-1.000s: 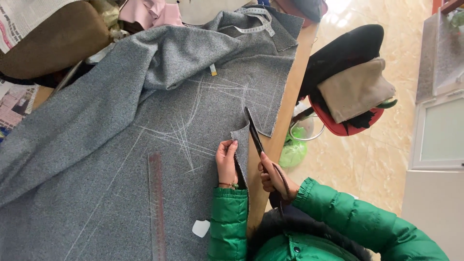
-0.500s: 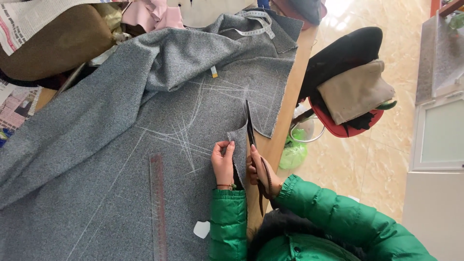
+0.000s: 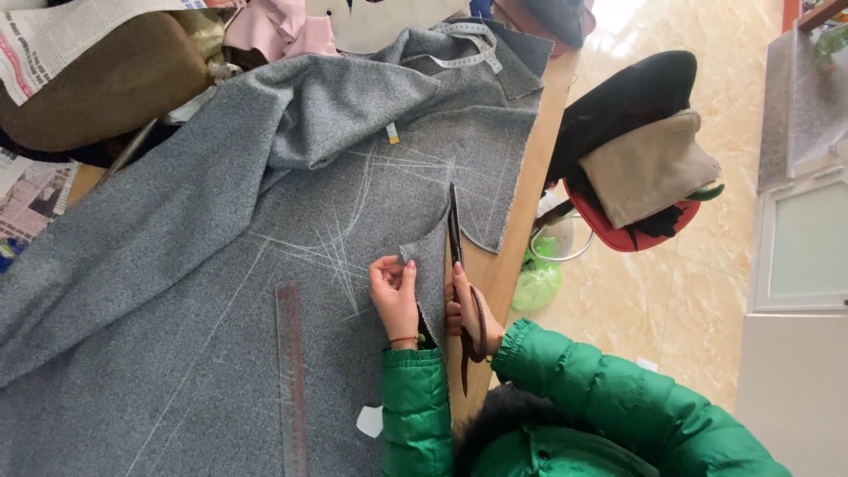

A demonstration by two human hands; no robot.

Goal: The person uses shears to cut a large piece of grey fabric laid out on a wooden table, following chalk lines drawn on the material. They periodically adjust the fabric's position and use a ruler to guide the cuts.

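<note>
A large grey wool cloth (image 3: 221, 265) marked with white chalk lines covers the wooden table (image 3: 517, 238). My right hand (image 3: 466, 309) grips long dark scissors (image 3: 455, 238), whose blades point away from me along a curved chalk line near the cloth's right edge. My left hand (image 3: 395, 296) pinches the lifted cut flap of cloth just left of the blades. Both arms wear green padded sleeves.
A long ruler (image 3: 291, 380) lies on the cloth to the left of my hands. A white measuring tape (image 3: 468, 44) rests at the far end. Brown fabric (image 3: 106, 79) and newspapers sit at far left. A red stool (image 3: 632, 177) piled with clothes stands right of the table.
The scissors have advanced farther along the curved line, away from me. My left hand has moved forward with them, still holding the cut flap.
</note>
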